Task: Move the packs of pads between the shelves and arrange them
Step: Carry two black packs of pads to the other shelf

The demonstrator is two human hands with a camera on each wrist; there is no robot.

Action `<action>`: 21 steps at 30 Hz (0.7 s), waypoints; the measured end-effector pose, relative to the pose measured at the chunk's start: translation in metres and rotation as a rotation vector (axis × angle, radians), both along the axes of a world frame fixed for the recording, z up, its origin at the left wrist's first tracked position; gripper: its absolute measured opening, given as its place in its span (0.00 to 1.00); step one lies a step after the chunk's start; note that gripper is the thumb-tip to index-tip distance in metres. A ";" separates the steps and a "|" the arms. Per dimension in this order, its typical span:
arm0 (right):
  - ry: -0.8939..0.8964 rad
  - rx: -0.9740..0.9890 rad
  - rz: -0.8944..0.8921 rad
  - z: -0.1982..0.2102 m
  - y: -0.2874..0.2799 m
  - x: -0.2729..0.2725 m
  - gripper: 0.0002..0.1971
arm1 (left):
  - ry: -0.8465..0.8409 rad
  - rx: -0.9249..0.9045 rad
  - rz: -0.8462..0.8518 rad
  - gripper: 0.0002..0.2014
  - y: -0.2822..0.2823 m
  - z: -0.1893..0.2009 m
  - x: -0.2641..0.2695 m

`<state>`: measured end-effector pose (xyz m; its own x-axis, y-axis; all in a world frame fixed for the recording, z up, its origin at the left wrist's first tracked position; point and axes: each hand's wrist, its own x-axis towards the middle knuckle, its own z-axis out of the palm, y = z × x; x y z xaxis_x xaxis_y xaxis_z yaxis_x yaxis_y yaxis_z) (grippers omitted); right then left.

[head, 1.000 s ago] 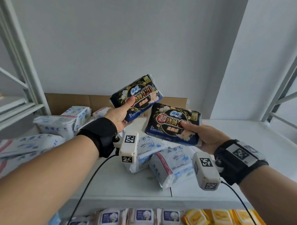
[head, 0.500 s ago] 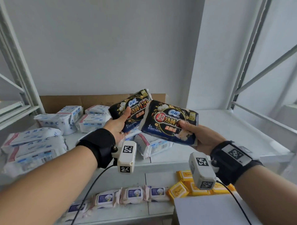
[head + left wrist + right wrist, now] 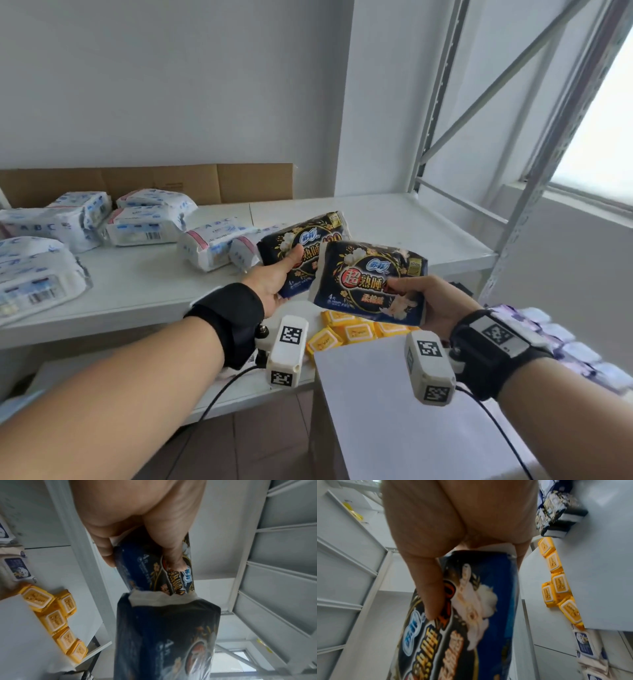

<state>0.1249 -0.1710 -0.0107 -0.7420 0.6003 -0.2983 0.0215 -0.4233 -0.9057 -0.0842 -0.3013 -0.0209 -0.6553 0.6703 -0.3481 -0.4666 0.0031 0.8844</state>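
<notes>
Holding one dark pack each, both hands are raised in front of the shelf. The right hand (image 3: 433, 303) has its grip closed on the nearer dark pack (image 3: 368, 281): the thumb lies on the printed face, the fingers are under it. Just to the left of this grip and a little farther, the left hand (image 3: 274, 284) clamps the second dark pack (image 3: 305, 243) in the same way, thumb on top. The nearer pack overlaps the right edge of the second one; whether they touch I cannot tell.

Below both grips, on a lower shelf, lie yellow wipes packs (image 3: 346, 332), and a white board (image 3: 394, 428) covers part of them. To the right of the right grip a row of pale purple packs (image 3: 561, 346) is seen.

Beyond the grips is the white upper shelf (image 3: 376, 219). Far left of the left grip, white and blue packs (image 3: 144, 222) lie on it in a loose group. Behind them a brown cardboard sheet (image 3: 205, 181) stands against the wall.
</notes>
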 end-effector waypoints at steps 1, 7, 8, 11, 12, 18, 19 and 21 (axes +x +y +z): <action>-0.002 -0.001 -0.001 0.002 0.003 0.013 0.22 | 0.011 -0.004 -0.007 0.24 0.004 0.001 0.013; 0.003 0.006 -0.025 0.005 0.037 0.103 0.19 | 0.033 -0.024 -0.025 0.24 0.051 0.007 0.104; -0.001 0.010 -0.029 0.005 0.045 0.119 0.20 | 0.036 -0.035 -0.021 0.24 0.061 0.007 0.121; -0.045 0.036 -0.043 0.005 0.071 0.165 0.21 | 0.029 -0.047 -0.027 0.19 0.091 0.002 0.170; -0.062 0.045 -0.040 0.005 0.081 0.183 0.21 | 0.022 -0.041 -0.035 0.17 0.102 -0.002 0.188; -0.145 0.098 -0.023 0.005 0.138 0.258 0.21 | 0.101 -0.063 -0.054 0.23 0.164 -0.021 0.262; -0.156 0.115 -0.018 0.004 0.148 0.267 0.22 | 0.115 -0.075 -0.061 0.23 0.174 -0.024 0.271; -0.172 0.133 -0.011 0.000 0.167 0.281 0.19 | 0.140 -0.109 -0.078 0.22 0.194 -0.030 0.284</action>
